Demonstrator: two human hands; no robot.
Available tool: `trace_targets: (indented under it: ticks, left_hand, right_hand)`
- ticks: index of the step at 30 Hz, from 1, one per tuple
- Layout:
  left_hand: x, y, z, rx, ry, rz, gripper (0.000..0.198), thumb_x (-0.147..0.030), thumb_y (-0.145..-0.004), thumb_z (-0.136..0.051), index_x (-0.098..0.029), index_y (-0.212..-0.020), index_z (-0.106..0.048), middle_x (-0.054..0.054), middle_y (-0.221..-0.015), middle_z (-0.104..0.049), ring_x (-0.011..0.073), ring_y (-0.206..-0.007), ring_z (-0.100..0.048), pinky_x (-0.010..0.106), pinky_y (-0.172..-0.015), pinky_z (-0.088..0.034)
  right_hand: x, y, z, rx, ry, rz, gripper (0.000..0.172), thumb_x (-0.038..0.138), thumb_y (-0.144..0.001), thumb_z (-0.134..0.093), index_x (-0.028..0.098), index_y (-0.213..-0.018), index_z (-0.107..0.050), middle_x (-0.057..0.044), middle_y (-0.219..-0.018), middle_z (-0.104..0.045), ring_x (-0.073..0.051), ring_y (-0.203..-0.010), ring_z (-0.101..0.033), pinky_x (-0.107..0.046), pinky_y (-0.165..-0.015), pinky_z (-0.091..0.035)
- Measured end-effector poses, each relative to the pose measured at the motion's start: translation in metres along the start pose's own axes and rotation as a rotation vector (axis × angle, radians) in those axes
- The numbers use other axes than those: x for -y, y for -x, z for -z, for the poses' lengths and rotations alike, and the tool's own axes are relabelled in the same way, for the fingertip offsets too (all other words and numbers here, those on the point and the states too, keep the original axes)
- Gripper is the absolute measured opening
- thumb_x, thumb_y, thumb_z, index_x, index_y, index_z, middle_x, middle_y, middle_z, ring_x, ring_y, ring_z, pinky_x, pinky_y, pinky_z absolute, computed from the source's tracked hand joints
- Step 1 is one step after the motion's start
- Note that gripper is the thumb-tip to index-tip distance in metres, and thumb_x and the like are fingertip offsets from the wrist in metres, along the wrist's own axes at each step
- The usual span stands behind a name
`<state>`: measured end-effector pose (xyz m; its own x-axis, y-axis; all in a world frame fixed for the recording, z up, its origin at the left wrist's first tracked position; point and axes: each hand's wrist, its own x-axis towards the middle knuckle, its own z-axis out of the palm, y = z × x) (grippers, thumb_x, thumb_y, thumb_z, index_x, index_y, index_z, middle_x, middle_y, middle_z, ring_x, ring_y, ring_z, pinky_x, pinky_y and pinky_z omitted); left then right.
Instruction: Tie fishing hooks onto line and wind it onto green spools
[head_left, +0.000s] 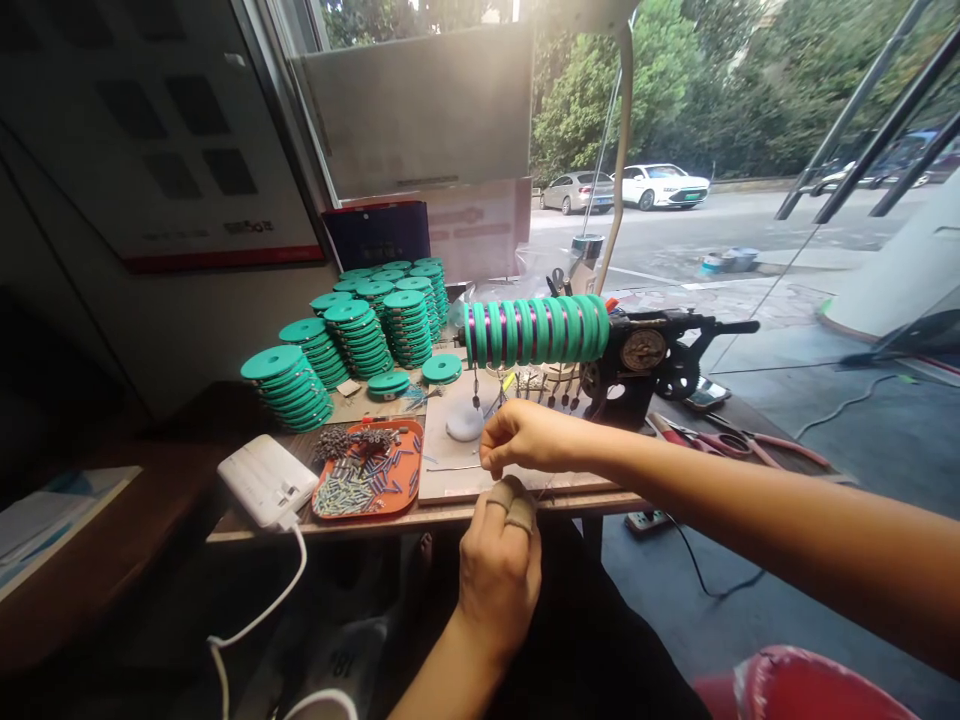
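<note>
Close together over the front edge of the wooden board (450,484) are both hands. My right hand (532,437) reaches in from the right, thumb and fingertips pinched; whatever lies between them is too small to make out. Just below it, my left hand (501,565) is closed, with tan wraps on two fingers, and its grip is hidden. Behind them, a row of green spools (536,330) with purple line sits on a black hand-cranked winder (645,350). Small dark weights (475,400) hang under the spools. A white round object (465,422) lies on the board.
An orange tray (412,460) of small metal and coloured parts is left of the board, beside a white power bank (268,482) with a cable. Stacked green spools (349,335) stand behind. Pliers and scissors (727,440) lie right; a red bucket (802,685) is low right.
</note>
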<state>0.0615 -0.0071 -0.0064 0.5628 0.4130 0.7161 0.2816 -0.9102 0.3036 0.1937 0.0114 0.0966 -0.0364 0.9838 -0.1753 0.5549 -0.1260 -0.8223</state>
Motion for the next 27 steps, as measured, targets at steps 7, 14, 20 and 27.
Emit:
trace_targets:
  ticks: [7, 14, 20, 27]
  left_hand:
    - [-0.005, -0.011, 0.009, 0.148, 0.455, 0.530, 0.009, -0.016, -0.079, -0.052, -0.016, -0.076, -0.060, 0.005, -0.076, -0.061, 0.0182, -0.074, -0.058, 0.029, -0.071, -0.045]
    - [-0.007, -0.012, 0.008, 0.162, 0.663, 0.698, 0.007, -0.021, -0.077, -0.054, -0.015, -0.076, -0.059, 0.003, -0.073, -0.061, 0.0167, -0.071, -0.057, 0.027, -0.068, -0.044]
    - [-0.010, -0.007, 0.006, 0.094, 0.417, 0.482, 0.010, -0.016, -0.078, -0.053, -0.014, -0.076, -0.062, 0.007, -0.077, -0.061, 0.0187, -0.075, -0.060, 0.030, -0.070, -0.048]
    - [-0.005, 0.004, -0.005, -0.185, -0.042, -0.006, 0.022, -0.002, -0.075, -0.052, -0.007, -0.094, -0.062, 0.018, -0.096, -0.059, 0.0258, -0.093, -0.057, 0.034, -0.077, -0.049]
  right_hand:
    - [-0.026, 0.074, -0.008, -0.479, 0.294, 0.135, 0.015, 0.026, -0.078, -0.051, 0.016, -0.070, -0.060, -0.001, -0.063, -0.059, -0.012, -0.055, -0.048, -0.023, -0.053, -0.034]
    - [-0.077, 0.088, -0.070, -0.442, 0.060, 0.016, 0.014, 0.022, -0.080, -0.049, 0.017, -0.076, -0.062, -0.003, -0.069, -0.065, -0.016, -0.062, -0.058, -0.024, -0.057, -0.042]
    - [-0.050, 0.092, -0.059, -0.398, 0.369, 0.161, 0.022, 0.016, -0.085, -0.041, 0.017, -0.074, -0.060, -0.004, -0.073, -0.061, -0.014, -0.065, -0.055, -0.022, -0.059, -0.039]
    - [0.003, 0.034, -0.002, -0.042, 0.682, 0.098, 0.014, 0.013, -0.076, -0.053, 0.015, -0.071, -0.065, -0.002, -0.066, -0.061, -0.012, -0.060, -0.051, -0.021, -0.054, -0.034]
